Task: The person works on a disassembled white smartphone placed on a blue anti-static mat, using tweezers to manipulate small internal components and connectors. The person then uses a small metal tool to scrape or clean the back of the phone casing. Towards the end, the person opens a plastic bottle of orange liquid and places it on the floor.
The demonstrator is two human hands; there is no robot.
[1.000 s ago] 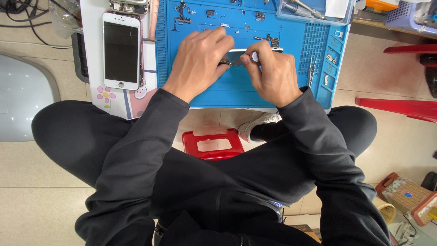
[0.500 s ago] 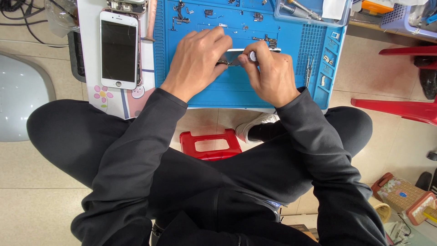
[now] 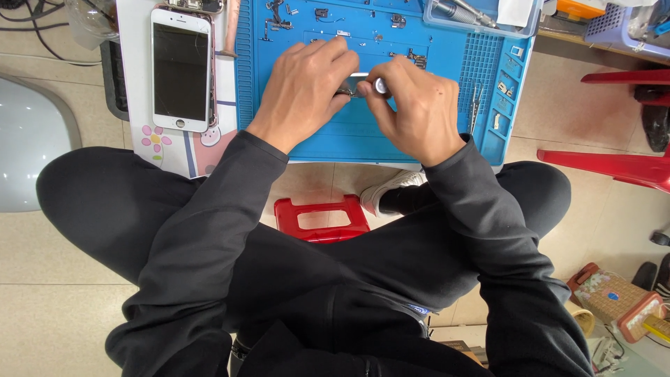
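A small dark part sits near the middle of the blue mat, pinched in my left hand. My right hand grips a silver-tipped tool touching it. A white phone lies face up beyond the mat's left edge.

Single head view, steeply downward, fairly close above blue work mat, lap below

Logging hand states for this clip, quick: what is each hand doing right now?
Left hand: closed, pinching a small dark part on the blue mat.
Right hand: closed around a small silver-tipped tool.
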